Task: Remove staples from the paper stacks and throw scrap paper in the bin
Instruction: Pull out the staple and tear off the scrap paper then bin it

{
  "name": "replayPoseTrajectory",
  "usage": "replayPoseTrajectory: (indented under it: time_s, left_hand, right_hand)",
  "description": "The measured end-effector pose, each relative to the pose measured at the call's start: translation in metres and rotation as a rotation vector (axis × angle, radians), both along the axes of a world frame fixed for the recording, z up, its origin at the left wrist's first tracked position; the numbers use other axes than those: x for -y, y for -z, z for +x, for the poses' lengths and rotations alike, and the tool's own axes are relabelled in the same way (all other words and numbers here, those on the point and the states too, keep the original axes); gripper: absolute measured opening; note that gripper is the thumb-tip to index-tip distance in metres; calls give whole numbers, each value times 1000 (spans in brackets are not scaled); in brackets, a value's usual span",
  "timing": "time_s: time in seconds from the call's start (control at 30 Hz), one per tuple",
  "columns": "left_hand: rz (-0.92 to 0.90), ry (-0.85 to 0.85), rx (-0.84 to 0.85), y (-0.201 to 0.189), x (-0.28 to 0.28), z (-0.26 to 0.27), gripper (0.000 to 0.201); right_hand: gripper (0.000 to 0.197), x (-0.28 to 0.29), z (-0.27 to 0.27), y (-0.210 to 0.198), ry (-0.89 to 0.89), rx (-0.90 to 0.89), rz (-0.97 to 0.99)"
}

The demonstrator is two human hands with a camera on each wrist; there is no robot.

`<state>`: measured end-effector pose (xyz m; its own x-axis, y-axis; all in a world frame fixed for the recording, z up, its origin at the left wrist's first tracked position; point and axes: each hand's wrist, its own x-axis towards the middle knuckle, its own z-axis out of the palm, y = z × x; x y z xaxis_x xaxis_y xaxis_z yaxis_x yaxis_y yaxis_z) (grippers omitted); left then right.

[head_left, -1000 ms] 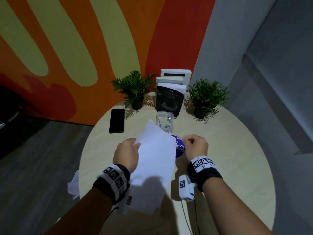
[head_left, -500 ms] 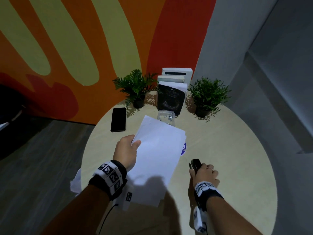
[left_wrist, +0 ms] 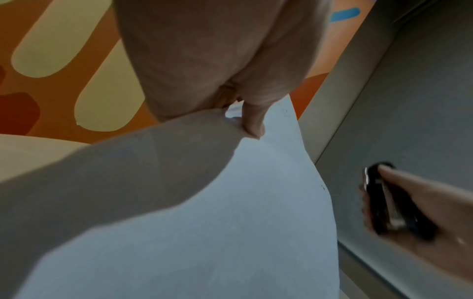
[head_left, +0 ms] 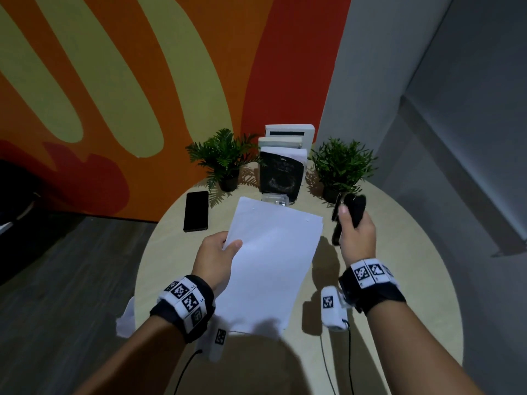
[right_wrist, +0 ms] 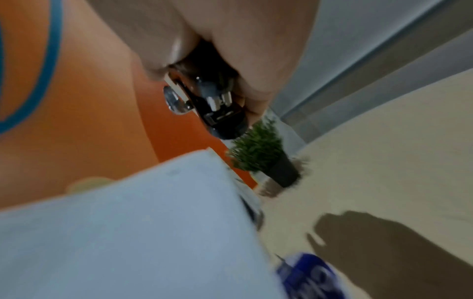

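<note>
A white paper stack (head_left: 271, 260) (left_wrist: 230, 212) (right_wrist: 133, 232) is held up over the round table, its far edge pointing at the wall. My left hand (head_left: 218, 259) (left_wrist: 253, 121) pinches its left edge, thumb on top. Small staple marks show near the far corners (head_left: 307, 220). My right hand (head_left: 355, 232) (left_wrist: 399, 202) is raised to the right of the stack and grips a black stapler-like tool (head_left: 349, 213) (right_wrist: 212, 101) (left_wrist: 384, 202) with metal jaws, apart from the paper.
On the beige round table (head_left: 399, 280) lie a black phone (head_left: 196, 210) and a blue round object (right_wrist: 309, 277) under the stack. Two potted plants (head_left: 225, 159) (head_left: 340, 166), standing books (head_left: 281, 169) and a clear box (head_left: 275, 199) line the back. More paper (head_left: 127, 317) overhangs the left edge.
My right hand took the black tool from the table near the front and lifted it up to the right of the stack. The left hand turned the stack flatter and squarer.
</note>
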<state>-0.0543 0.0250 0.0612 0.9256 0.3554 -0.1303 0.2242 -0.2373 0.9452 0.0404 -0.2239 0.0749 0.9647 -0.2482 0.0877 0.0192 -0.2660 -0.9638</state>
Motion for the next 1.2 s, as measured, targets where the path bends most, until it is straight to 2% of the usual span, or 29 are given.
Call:
replayPoseTrajectory:
  time_s: [0.1, 0.23, 0.37, 0.63, 0.73, 0.83, 0.9, 1.03, 1.13, 1.2]
  left_hand:
    - [-23, 50, 2, -4, 8, 1, 19]
    - [-49, 116, 24, -9, 20, 0, 19]
    - [-23, 140, 51, -17, 26, -3, 17]
    - [85, 176, 85, -16, 23, -1, 19]
    - [76, 181, 87, -18, 25, -1, 19]
    - [57, 145, 89, -22, 23, -2, 26]
    - [15, 128, 87, -24, 21, -2, 20]
    - [-22, 145, 96, -28, 22, -3, 17]
    - [43, 184, 89, -29, 25, 0, 19]
    - [83, 210, 93, -29, 28, 3, 29]
  right_hand:
    - [23, -19, 3, -39, -11, 142, 103]
    - [24, -46, 7, -66, -105, 178, 77]
    - [38, -63, 8, -62, -110, 194, 49]
    - [40, -81, 3, -64, -87, 251, -93]
    - [41, -85, 1, -66, -83, 273, -138]
    - [39, -80, 2, -68, -3, 293, -146]
    - [41, -77, 4, -68, 26, 255, -135]
    - [42, -75, 7, -66, -15, 167, -117]
    - [42, -84, 3, -68, -79, 198, -135]
    - [44, -92, 2, -68, -123, 229, -180]
